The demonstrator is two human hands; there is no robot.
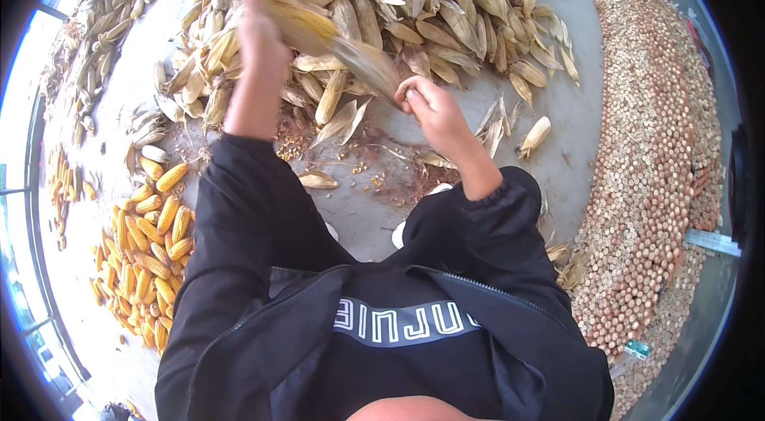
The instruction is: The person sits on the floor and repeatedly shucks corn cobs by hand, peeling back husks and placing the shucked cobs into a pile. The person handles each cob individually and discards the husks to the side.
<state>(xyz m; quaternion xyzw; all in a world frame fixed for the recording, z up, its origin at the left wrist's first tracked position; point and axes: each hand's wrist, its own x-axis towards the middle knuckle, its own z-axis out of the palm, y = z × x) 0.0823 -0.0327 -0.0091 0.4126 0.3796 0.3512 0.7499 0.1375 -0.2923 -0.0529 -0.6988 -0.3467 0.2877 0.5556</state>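
Observation:
In the head view my left hand (261,41), blurred by motion, grips one end of an ear of corn (320,28) with its yellow kernels partly bare. A dry husk (367,65) stretches from the ear down to my right hand (431,110), whose fingers are pinched on its end. Just beyond both hands rises a large heap of unhusked corn ears (442,21). Loose yellow kernels (376,182), corn silk and husk scraps lie on the grey floor (358,218) between my feet.
Husked yellow corn cobs (146,248) are piled to my left. More dry ears (98,38) lie at the far left. A long stack of corncobs, ends outward (633,182), lines the right side. One loose ear (535,135) rests on the floor at right.

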